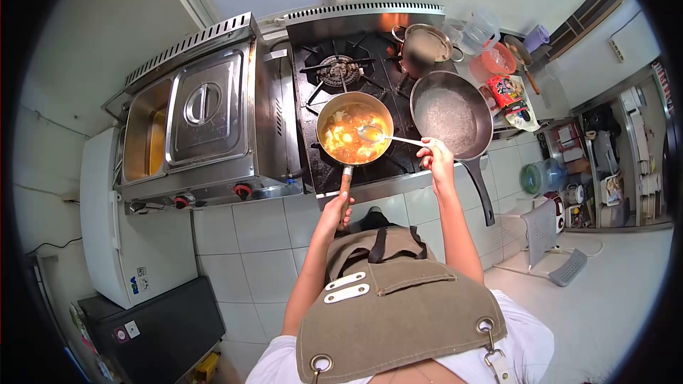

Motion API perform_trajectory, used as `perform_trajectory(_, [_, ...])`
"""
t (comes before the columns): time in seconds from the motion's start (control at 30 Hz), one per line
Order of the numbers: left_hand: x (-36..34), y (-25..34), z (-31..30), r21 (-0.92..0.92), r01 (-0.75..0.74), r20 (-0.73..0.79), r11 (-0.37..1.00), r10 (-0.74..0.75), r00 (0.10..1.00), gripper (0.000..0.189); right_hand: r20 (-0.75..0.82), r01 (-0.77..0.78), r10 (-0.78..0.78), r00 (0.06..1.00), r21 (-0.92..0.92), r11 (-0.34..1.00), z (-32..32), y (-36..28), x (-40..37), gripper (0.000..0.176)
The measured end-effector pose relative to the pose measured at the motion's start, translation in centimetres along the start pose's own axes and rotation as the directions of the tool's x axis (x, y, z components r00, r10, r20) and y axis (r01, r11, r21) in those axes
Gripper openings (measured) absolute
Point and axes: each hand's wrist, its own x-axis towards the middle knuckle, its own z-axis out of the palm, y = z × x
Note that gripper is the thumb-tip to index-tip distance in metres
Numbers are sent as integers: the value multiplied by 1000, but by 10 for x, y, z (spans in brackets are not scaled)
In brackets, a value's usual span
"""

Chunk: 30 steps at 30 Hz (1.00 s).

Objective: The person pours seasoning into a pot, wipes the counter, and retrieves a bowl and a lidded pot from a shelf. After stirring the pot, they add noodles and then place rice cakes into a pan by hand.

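Observation:
My left hand (337,212) is wrapped round the wooden handle of a saucepan (331,99) on the front left of the stove. Inside the pan is an orange-red soup (348,148) with pale, egg-like pieces. Between the fingers of my right hand (436,154) is the handle of a metal spoon (405,141), whose bowl dips into the soup. To the right of the saucepan sits a dark frying pan (447,115) holding a cloudy, bubbling liquid, its long handle pointing towards me.
Behind the frying pan stands a two-handled pot (425,46). An unused burner (340,71) lies behind the saucepan. At left is a steel unit with a lidded well (206,110). A red bowl (499,60) and a red food packet (506,91) are on the right counter.

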Motion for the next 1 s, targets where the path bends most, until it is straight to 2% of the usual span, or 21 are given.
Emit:
perform_trajectory(0.7, [-2, 2, 1, -32, 3, 12, 999, -3, 1000, 38, -157, 67, -80, 984, -83, 994, -49, 9, -18, 24])
perform_trajectory(0.8, [0, -1, 3, -46, -17, 20, 999, 18, 1000, 38, -162, 97, -106, 981, -63, 993, -51, -12, -21, 24])
perform_trajectory(0.93, [2, -4, 2, -54, -4, 26, 999, 5, 1000, 40, -128, 197, -199, 971, -31, 980, -38, -83, -30, 28])
perform_trajectory(1.0, [1, -2, 2, -46, 7, 21, 999, -6, 1000, 40, -118, 252, -259, 959, -72, 965, -34, -119, -28, 32])
